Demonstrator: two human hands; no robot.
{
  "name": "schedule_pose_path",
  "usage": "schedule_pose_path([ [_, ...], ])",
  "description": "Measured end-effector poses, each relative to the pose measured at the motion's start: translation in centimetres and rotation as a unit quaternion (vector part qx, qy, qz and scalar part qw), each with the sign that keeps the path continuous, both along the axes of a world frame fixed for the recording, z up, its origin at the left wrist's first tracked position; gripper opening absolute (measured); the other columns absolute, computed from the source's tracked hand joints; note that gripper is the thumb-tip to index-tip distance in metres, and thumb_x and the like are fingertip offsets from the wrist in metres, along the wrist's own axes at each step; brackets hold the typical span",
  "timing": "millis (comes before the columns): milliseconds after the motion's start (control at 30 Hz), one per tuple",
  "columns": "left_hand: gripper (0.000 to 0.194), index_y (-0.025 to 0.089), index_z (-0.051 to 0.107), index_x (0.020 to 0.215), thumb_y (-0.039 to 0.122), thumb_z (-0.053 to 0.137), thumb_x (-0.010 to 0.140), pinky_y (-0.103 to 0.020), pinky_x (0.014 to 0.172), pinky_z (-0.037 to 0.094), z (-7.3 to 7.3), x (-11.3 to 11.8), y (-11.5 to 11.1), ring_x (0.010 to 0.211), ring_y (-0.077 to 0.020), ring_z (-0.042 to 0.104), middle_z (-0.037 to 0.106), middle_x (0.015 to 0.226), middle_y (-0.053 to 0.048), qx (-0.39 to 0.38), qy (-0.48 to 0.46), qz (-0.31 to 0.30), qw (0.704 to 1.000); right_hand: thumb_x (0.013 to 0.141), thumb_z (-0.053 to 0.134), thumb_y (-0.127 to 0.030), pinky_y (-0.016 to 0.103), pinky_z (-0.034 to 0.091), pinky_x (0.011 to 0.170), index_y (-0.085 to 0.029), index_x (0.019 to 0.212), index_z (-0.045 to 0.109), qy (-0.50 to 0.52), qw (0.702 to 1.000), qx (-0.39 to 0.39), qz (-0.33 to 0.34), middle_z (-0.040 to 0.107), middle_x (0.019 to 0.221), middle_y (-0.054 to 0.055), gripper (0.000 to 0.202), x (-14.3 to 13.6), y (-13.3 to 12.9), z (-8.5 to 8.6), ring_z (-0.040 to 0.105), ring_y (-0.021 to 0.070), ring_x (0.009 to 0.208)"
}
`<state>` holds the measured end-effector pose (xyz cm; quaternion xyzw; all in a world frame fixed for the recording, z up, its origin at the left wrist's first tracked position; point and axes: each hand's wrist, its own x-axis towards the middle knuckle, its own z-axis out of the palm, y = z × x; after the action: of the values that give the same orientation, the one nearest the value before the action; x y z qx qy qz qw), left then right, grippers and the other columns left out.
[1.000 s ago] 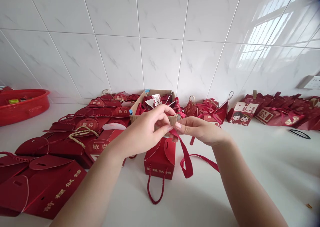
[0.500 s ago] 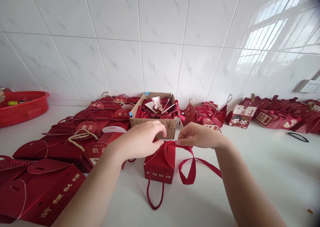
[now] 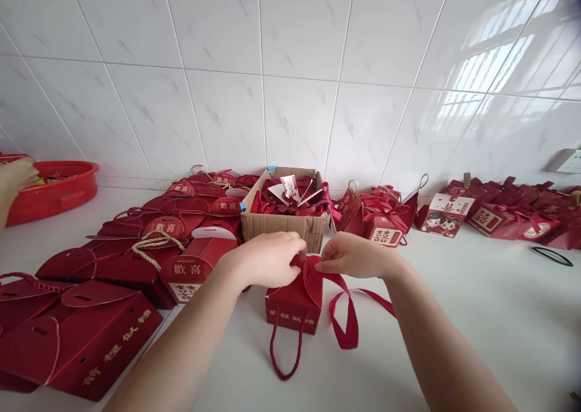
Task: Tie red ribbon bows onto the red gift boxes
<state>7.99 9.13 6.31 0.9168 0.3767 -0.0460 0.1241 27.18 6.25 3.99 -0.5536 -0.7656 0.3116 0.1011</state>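
A small red gift box (image 3: 294,306) with gold characters stands on the counter in front of me, its rounded flaps folded over the top. Its twisted red rope handle (image 3: 285,376) droops forward onto the counter. My right hand (image 3: 356,256) pinches a red ribbon (image 3: 347,327) at the slot in the right flap, and the ribbon's loose length loops down on the right. Curled over the box's left top edge is my left hand (image 3: 275,259), fingertips drawn together; what they grip is hidden.
Rows of red gift boxes (image 3: 113,333) fill the left side. A cardboard carton (image 3: 281,225) of ribbons and cards stands behind my hands, against the tiled wall. More boxes (image 3: 447,215) and a black loop (image 3: 552,256) lie right. Another person's hand (image 3: 18,179) reaches by a red basin (image 3: 68,194).
My left fingers have closed in at the box top. My right hand stays on the ribbon, close to the flap. Another person's hand has come further into view at the left.
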Motion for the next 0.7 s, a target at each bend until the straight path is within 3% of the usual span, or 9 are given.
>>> schedule_pose_path([
  [167,0.019,0.022,0.063,0.087,0.029,0.047,0.079,-0.029,0.058,0.040,-0.5,0.5,0.2,0.078,-0.0207,0.063,0.068,0.099,-0.006,-0.029,-0.024,0.042,0.998,0.078,0.054,-0.035,0.027,0.018,0.044,-0.018,0.050,0.038,-0.001,1.000,0.000,-0.001,0.026,0.051,-0.006,0.037,-0.6,0.1,-0.4,0.023,0.0075,0.047],
  [367,0.014,0.020,0.062,0.081,0.026,0.051,0.075,-0.028,0.054,0.039,-0.7,0.7,0.2,0.072,-0.0195,0.061,0.067,0.093,-0.006,-0.032,-0.030,0.039,0.998,0.079,0.055,-0.035,0.026,0.021,0.045,-0.018,0.054,0.047,-0.006,1.000,0.003,-0.014,0.035,0.051,-0.005,0.031,-1.0,0.2,-0.5,0.029,0.0082,0.048],
  [433,0.010,0.021,0.059,0.078,0.025,0.050,0.075,-0.027,0.055,0.038,-0.6,0.7,0.1,0.073,-0.0187,0.060,0.066,0.093,-0.004,-0.027,-0.036,0.033,0.998,0.080,0.055,-0.035,0.025,0.027,0.047,-0.018,0.061,0.054,-0.002,1.000,0.010,-0.019,0.046,0.057,-0.003,0.025,-0.8,0.2,-0.5,0.039,0.0097,0.052],
  [533,0.010,0.022,0.055,0.075,0.025,0.046,0.078,-0.027,0.054,0.037,-0.3,0.5,-0.1,0.070,-0.0166,0.056,0.064,0.090,-0.001,-0.016,-0.060,0.025,0.998,0.081,0.057,-0.036,0.025,0.040,0.057,-0.019,0.082,0.062,0.036,0.998,0.035,-0.042,0.063,0.083,0.003,0.018,-0.2,-0.1,-0.2,0.055,0.0151,0.074],
  [633,0.011,0.023,0.051,0.075,0.025,0.043,0.082,-0.026,0.051,0.035,0.3,0.2,-0.5,0.062,-0.0137,0.050,0.060,0.084,0.001,0.004,-0.121,0.027,0.992,0.084,0.056,-0.041,0.024,0.041,0.058,-0.020,0.095,0.064,0.107,0.993,0.036,-0.037,0.064,0.103,0.006,0.025,0.2,-0.3,0.4,0.057,0.0184,0.090],
  [700,0.013,0.022,0.049,0.075,0.024,0.040,0.084,-0.025,0.051,0.034,0.8,0.0,-0.8,0.059,-0.0127,0.046,0.057,0.077,0.002,0.020,-0.172,0.040,0.984,0.086,0.054,-0.044,0.023,0.039,0.055,-0.020,0.097,0.064,0.162,0.987,0.008,-0.013,0.063,0.098,0.004,0.027,0.0,-0.4,0.7,0.056,0.0158,0.084],
])
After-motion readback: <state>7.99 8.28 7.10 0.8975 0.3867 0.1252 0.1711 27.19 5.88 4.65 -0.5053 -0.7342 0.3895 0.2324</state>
